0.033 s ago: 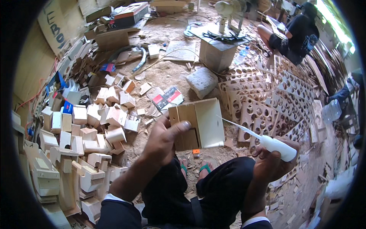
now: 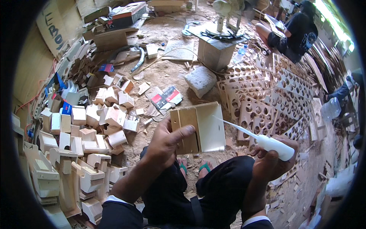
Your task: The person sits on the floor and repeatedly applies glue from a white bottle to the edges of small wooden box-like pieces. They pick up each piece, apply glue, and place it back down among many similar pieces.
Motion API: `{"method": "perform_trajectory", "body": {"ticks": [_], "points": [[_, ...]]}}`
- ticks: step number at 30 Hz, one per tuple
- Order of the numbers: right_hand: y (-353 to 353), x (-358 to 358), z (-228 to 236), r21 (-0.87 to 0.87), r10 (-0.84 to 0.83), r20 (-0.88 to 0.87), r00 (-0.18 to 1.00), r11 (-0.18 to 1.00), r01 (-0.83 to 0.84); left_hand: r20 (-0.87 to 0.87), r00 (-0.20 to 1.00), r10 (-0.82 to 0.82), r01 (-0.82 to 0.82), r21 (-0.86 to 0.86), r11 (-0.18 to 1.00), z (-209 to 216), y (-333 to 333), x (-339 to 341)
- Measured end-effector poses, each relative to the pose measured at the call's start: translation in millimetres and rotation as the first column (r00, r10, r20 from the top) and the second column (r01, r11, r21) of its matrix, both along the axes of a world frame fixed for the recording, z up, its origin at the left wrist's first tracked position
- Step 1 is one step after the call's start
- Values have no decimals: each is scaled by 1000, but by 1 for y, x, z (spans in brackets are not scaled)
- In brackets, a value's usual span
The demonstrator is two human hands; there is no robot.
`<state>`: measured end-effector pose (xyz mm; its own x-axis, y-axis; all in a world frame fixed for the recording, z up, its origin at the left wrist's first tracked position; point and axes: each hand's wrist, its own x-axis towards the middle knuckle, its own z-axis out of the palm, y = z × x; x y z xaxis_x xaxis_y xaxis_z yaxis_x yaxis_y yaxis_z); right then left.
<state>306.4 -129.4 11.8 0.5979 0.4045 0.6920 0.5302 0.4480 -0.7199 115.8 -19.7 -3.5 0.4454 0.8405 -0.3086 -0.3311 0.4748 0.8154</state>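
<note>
My left hand (image 2: 162,143) grips a small wooden box (image 2: 211,128) by its left side, thumb across the front. The box has a brown strip on the left with a dark groove, and a pale panel on the right. In my right hand (image 2: 271,162) is a white squeeze bottle (image 2: 277,147) with a long thin nozzle. Its fine tip points left at the pale panel and overlaps it in view; whether it touches I cannot tell. The fingers behind the box are mostly hidden.
Many small wooden boxes (image 2: 114,115) are heaped at left. Perforated wooden boards (image 2: 289,95) lie at right, near a plastic bottle (image 2: 331,108). Ahead are a concrete block (image 2: 200,81) and a fan (image 2: 222,11) on a stand (image 2: 215,54). Another person (image 2: 301,32) sits far right.
The wooden box has dropped slightly and turned a little, covering the small orange piece seen below it before. The nozzle tip now reaches further left over the pale panel.
</note>
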Motion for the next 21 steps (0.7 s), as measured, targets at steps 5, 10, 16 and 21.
{"method": "perform_trajectory", "body": {"ticks": [5,10,16,21], "points": [[-14,11,-10,-126,58,172,983,991,-37,30,996,-88,86,68,994,-11,-12,8],[-18,9,-7,-105,26,170,985,994,-8,43,998,-50,46,100,994,-17,-12,13],[-14,9,-7,-128,153,209,966,983,-129,-1,999,-48,48,179,983,-19,-13,12],[-11,8,-6,-160,152,350,924,982,-101,-42,999,-35,43,219,975,-21,-13,10]]}}
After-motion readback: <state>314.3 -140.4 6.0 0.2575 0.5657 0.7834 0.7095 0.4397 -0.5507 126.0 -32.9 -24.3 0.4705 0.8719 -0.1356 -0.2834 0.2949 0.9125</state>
